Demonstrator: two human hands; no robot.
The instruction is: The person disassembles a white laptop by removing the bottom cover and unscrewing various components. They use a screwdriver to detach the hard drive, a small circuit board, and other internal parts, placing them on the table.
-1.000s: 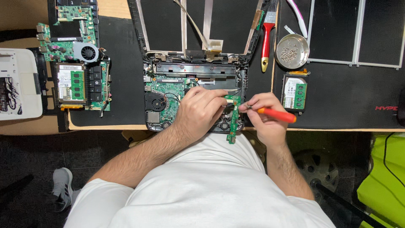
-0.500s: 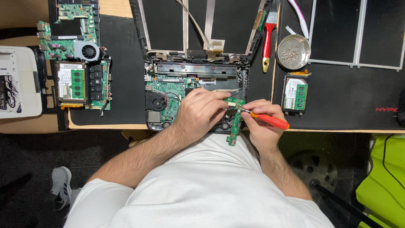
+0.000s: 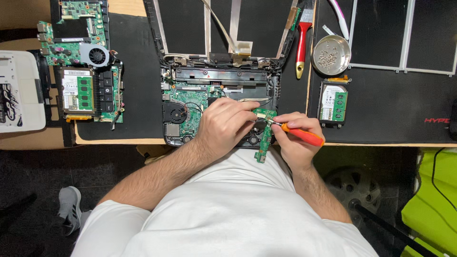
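Note:
An opened laptop base (image 3: 190,112) with a green mainboard and a small black fan lies at the desk's front edge. My left hand (image 3: 226,124) rests on it and pinches the top of a narrow green circuit board (image 3: 263,138) that hangs past the desk edge. My right hand (image 3: 294,138) grips an orange-handled screwdriver (image 3: 303,135), its metal tip touching the top end of that narrow board.
A second mainboard with fan and memory (image 3: 83,71) lies at the left beside a white device (image 3: 19,90). A red-handled brush (image 3: 301,40), a round metal dish of screws (image 3: 331,54) and a hard drive (image 3: 332,103) sit to the right. Dark screen panels (image 3: 400,35) lie behind.
Both hands and the narrow board stay nearly in place; the screwdriver handle has shifted slightly as my right hand works at the board's top end.

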